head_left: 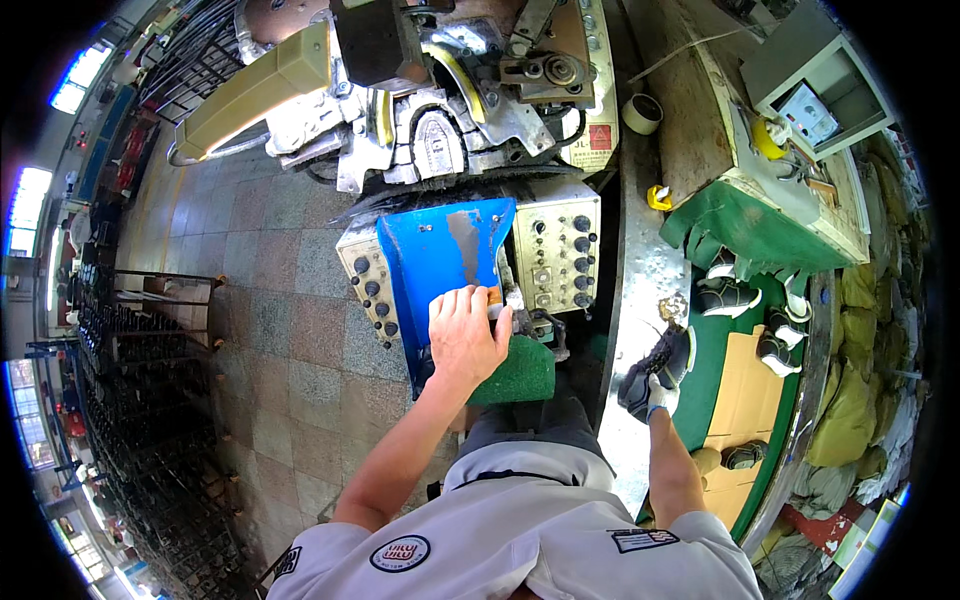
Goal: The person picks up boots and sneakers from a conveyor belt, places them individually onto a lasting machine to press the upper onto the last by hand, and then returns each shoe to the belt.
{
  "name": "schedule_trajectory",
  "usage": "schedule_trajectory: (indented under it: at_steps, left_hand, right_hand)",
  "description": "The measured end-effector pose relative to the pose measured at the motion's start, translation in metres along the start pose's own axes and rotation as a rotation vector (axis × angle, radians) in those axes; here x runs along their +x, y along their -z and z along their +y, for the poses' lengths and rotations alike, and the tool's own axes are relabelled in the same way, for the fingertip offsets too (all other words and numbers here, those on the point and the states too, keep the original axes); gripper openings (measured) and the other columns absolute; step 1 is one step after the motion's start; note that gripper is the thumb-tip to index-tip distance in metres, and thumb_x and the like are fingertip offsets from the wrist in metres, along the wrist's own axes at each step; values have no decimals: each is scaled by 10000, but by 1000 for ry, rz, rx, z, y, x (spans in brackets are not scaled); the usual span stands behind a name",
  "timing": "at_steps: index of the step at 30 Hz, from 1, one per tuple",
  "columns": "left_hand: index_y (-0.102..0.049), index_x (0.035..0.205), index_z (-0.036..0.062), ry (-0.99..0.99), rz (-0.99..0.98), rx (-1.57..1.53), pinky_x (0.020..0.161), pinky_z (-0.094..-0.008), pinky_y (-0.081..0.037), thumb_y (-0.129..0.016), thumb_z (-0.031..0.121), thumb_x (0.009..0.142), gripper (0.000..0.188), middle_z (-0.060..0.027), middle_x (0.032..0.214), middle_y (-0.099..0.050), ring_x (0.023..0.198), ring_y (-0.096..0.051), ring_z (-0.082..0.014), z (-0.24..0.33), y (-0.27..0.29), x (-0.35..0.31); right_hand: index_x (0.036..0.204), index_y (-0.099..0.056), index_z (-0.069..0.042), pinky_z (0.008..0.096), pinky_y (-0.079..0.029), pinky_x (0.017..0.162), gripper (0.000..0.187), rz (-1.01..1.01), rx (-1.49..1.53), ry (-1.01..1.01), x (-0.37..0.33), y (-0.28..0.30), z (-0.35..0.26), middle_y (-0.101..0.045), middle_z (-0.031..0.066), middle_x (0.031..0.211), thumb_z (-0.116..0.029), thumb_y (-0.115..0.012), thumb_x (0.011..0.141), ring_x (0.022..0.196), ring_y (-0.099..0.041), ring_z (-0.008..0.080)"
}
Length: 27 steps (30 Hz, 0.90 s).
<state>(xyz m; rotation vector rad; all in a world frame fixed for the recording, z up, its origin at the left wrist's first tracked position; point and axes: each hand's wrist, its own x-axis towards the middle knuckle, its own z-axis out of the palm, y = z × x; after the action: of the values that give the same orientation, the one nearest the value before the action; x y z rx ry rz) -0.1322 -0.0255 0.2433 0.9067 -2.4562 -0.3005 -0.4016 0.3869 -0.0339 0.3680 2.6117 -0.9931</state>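
My left hand [468, 330], bare, rests with its fingers stretched out over the lower part of a blue metal tray [415, 255] on the machine in front of me. Beside its thumb is a small orange-and-white piece [495, 298] that I cannot make out. My right hand [662, 396], in a whitish glove, grips a black shoe [652, 368] with a white sole, over the metal ledge at my right. Above the tray, a pale sole-shaped form [437, 142] sits among the machine's clamps.
Knobbed control boxes [557, 255] flank the tray. Several shoes [727, 297] and a cardboard sheet [740, 390] lie on the green bench at right. A tape roll [642, 114] sits by the wooden cabinet [700, 110]. Loaded dark racks [140, 400] stand across the tiled floor at left.
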Motion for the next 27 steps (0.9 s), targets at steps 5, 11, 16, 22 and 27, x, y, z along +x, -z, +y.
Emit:
schedule_trajectory:
  at_steps: [5,11,16,22,27]
  left_hand:
    - [-656,1061,4,31,-62,37,894,-446,-447,-720,258,882,317,-140,1021,-667,960,-618,-326,3,7,8]
    - [-650,1083,-7,45,-92,4,908,-449,-443,-719,263,880,344,-145,1057,-668,988,-621,-329,4,-2,-13]
    - [-657,1096,33,49,-95,-32,919,-445,-444,-729,266,875,329,-119,1066,-664,1000,-618,-324,0,-8,-31]
    - [-722,1098,39,356,-278,-381,848,-389,-528,-735,235,912,270,-110,1050,-742,973,-711,-224,-2,13,-12]
    - [-507,1446,-38,685,-300,-1260,830,-346,-583,-703,308,996,601,-172,1310,-665,1037,-702,-224,-35,13,39]
  right_hand:
    - [1370,-591,-39,431,-509,1010,691,-5,-7,-8,-9,-4,-9,-700,166,1268,-273,-870,783,1126,-684,336]
    - [1286,-601,-9,378,-528,943,616,4,322,55,11,-7,18,-698,106,1156,-116,-890,753,993,-676,251]
    - [1318,-602,-25,355,-539,921,560,-365,566,-176,-7,16,-27,-684,76,1155,81,-782,799,971,-667,212]
    - [1466,-463,1,439,-507,1070,794,-1252,928,74,-92,18,-153,-618,147,1346,-289,-836,828,1196,-627,310]
    - [1449,-480,2,435,-547,1027,782,-1432,1302,-148,-168,-55,-270,-634,165,1328,-528,-718,926,1119,-660,308]
